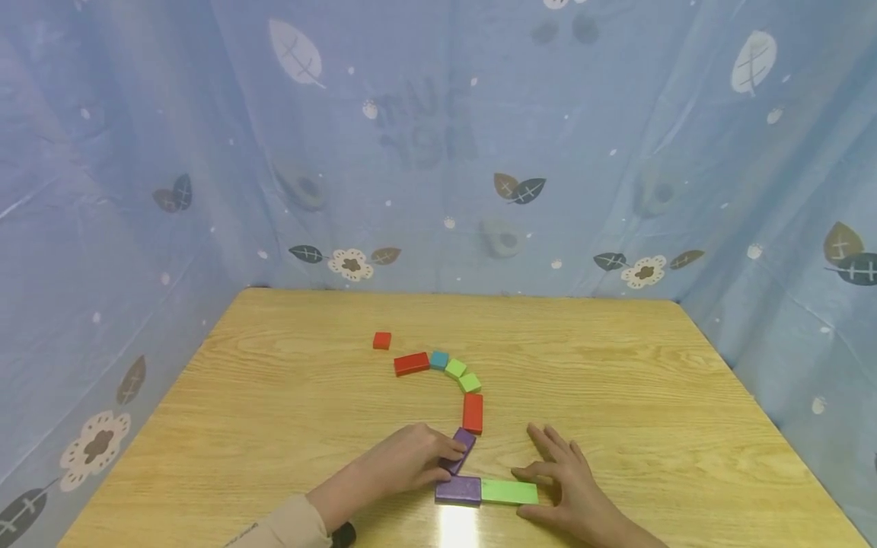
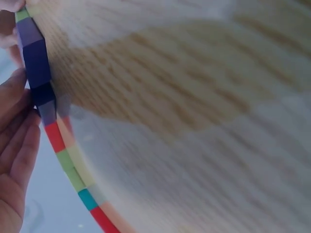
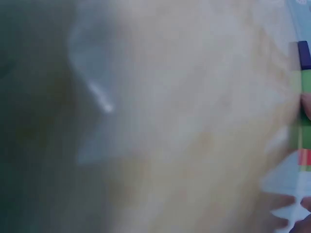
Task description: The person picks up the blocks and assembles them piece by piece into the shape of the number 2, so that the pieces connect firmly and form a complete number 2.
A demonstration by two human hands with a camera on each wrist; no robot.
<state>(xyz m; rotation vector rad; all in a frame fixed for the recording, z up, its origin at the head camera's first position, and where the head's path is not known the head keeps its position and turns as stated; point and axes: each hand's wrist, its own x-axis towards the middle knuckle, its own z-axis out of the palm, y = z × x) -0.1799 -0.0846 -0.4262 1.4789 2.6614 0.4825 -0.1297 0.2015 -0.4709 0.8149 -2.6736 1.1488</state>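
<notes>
My left hand [image 1: 412, 457] holds the tilted purple block [image 1: 460, 450], fingertips on its right side and thumb low near the other purple block [image 1: 457, 491]. In the left wrist view the left fingers [image 2: 22, 155] lie along the purple blocks. A light green block [image 1: 509, 492] extends from the lower purple block's right end. Around it my right hand [image 1: 569, 487] spreads its fingers, thumb in front and a fingertip behind. Above the tilted block stands a red block [image 1: 473, 413], at one end of a curved row.
Two small light green blocks [image 1: 455, 369], a blue block [image 1: 439, 360] and another red block [image 1: 412, 364] continue the curve. A small red block [image 1: 381, 340] lies apart at the back left. A black object [image 1: 344, 535] shows by the left sleeve. Patterned blue curtain [image 1: 438, 152] surrounds the wooden table [image 1: 603, 365].
</notes>
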